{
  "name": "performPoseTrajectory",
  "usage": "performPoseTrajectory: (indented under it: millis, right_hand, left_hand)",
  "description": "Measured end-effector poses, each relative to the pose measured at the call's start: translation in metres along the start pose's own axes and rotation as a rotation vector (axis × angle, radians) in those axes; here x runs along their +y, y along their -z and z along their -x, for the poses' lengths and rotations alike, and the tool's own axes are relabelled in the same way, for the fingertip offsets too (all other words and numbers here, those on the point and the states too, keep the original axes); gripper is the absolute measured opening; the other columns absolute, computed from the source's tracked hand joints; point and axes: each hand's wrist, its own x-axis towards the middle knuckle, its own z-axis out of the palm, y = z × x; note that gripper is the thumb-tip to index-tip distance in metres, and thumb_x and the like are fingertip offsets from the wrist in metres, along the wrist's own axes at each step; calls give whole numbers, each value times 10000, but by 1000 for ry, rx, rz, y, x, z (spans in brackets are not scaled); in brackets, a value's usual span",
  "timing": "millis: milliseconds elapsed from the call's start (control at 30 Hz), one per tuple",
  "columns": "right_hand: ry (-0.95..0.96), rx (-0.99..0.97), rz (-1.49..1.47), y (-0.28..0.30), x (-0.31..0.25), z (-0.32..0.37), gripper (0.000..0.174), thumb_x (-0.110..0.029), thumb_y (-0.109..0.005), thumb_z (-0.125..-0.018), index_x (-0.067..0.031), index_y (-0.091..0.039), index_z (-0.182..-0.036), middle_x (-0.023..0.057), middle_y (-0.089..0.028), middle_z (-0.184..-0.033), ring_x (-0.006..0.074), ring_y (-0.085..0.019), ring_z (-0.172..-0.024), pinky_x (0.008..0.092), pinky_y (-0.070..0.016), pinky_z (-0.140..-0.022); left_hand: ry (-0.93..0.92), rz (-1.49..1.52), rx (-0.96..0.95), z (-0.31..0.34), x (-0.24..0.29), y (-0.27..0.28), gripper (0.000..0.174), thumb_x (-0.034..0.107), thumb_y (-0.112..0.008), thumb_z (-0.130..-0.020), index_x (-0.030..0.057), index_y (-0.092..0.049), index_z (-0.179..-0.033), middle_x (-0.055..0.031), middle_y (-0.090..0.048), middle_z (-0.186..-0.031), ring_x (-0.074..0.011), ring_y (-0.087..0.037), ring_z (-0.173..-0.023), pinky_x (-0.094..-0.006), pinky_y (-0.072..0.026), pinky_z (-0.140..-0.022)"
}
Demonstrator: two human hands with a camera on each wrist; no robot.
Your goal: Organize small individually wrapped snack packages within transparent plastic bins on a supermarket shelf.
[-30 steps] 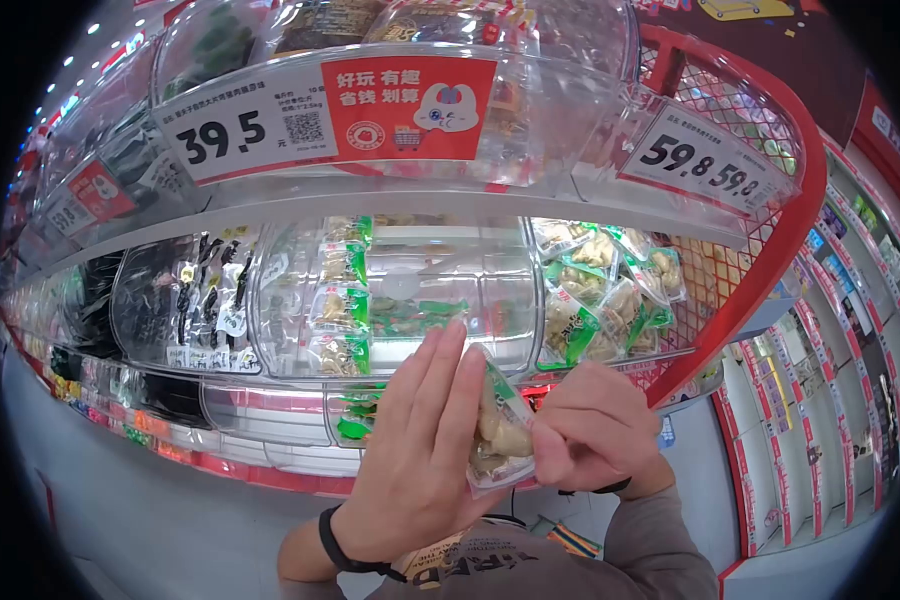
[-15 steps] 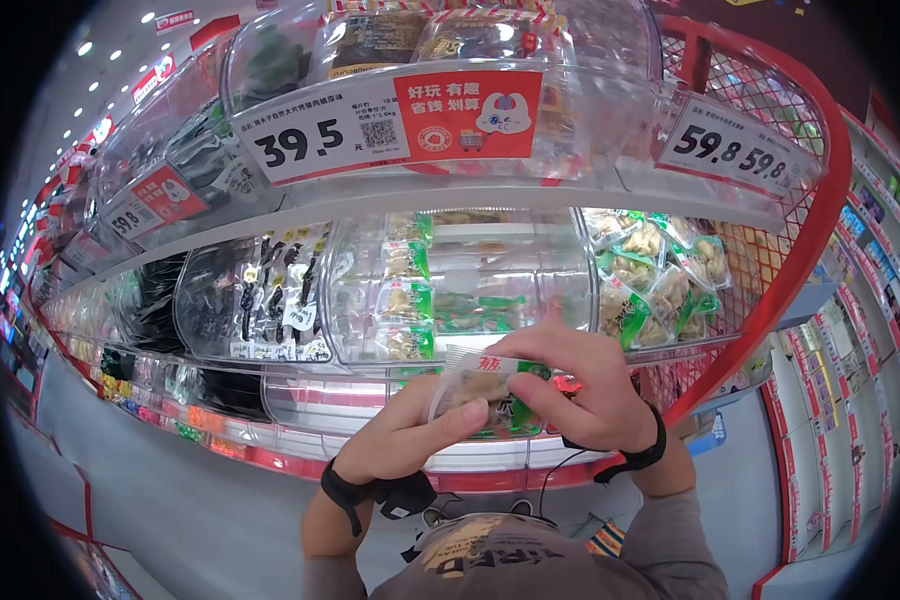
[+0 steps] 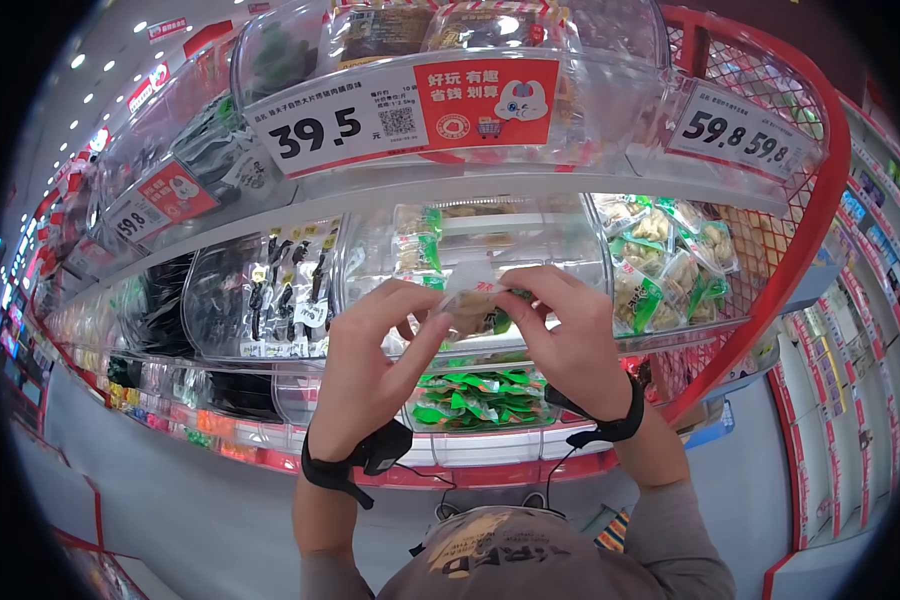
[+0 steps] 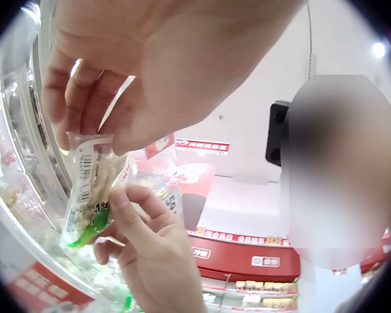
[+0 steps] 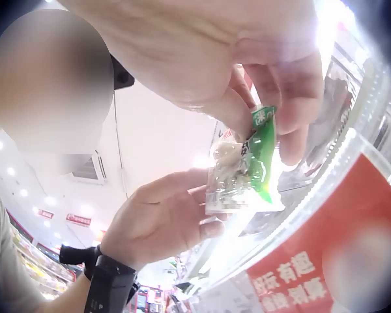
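Both hands hold one small clear packet [image 3: 473,311] with green at one end and pale pieces inside, raised in front of the shelf bins. My left hand [image 3: 378,345] pinches its clear end between thumb and fingers. On the green end, my right hand [image 3: 568,330] has its thumb and fingertips closed. The left wrist view shows a barcode panel on the packet [image 4: 94,186], with the left hand [image 4: 150,72] above. In the right wrist view the packet [image 5: 238,173] hangs under the right hand [image 5: 247,65].
Similar packets fill a bin [image 3: 660,265] at the right, and green packets [image 3: 480,398] lie on the lower shelf. A price label [image 3: 335,125] fronts the upper shelf. A red mesh rack [image 3: 770,260] curves along the right side.
The packet was first turned from upright at the palm to lying flat between both hands. It has since risen and tilted, uncovering green packets below, and the left hand has come up.
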Motion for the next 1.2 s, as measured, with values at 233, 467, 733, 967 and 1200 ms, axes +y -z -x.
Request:
performPoseTrajectory:
  millis: [233,467,733,967,1200]
  right_hand:
    - [-52,-162,367,-15,23,-4,107,-184,-622,-877,-81,-596,-888,104,-647,-802,318,-645,-732,437,-481,-612]
    - [14,-478,696,-4,25,-21,82,-144,-604,-832,-64,-582,-827,107,-621,-697,319,-649,-701,440,-488,-608]
    - [98,-639,641,-24,53,-31,135,-106,-619,-766,-27,-607,-875,174,-635,-841,345,-665,-767,432,-545,-677]
    - [-510,-1499,838,-45,49,-77,392,-217,-601,-873,-25,-572,-1213,225,-650,-1099,358,-612,-1083,429,-487,-921]
    - [-443,-1365,559,-46,33,-74,347,-205,-554,-896,-39,-632,-1191,189,-660,-1116,350,-618,-1070,416,-483,-937]
  left_hand:
    - [20,-361,-58,2,-53,-25,195,119,-611,-893,-40,-644,-1002,-182,-676,-981,-333,-655,-873,-391,-511,-738]
    - [-160,-789,-379,11,-60,-22,207,158,-574,-903,71,-648,-1076,-107,-670,-946,-302,-660,-819,-414,-531,-661]
    - [-340,-952,-111,19,-75,-35,80,228,-644,-841,150,-637,-855,-40,-549,-617,-232,-576,-554,-378,-421,-466]
    - [-271,-864,80,16,-64,-43,315,223,-636,-764,116,-531,-487,-64,-491,-504,-237,-506,-458,-385,-347,-435]
    - [-188,-713,66,17,-68,-42,212,138,-617,-734,96,-498,-563,-63,-480,-546,-266,-522,-505,-414,-337,-462]
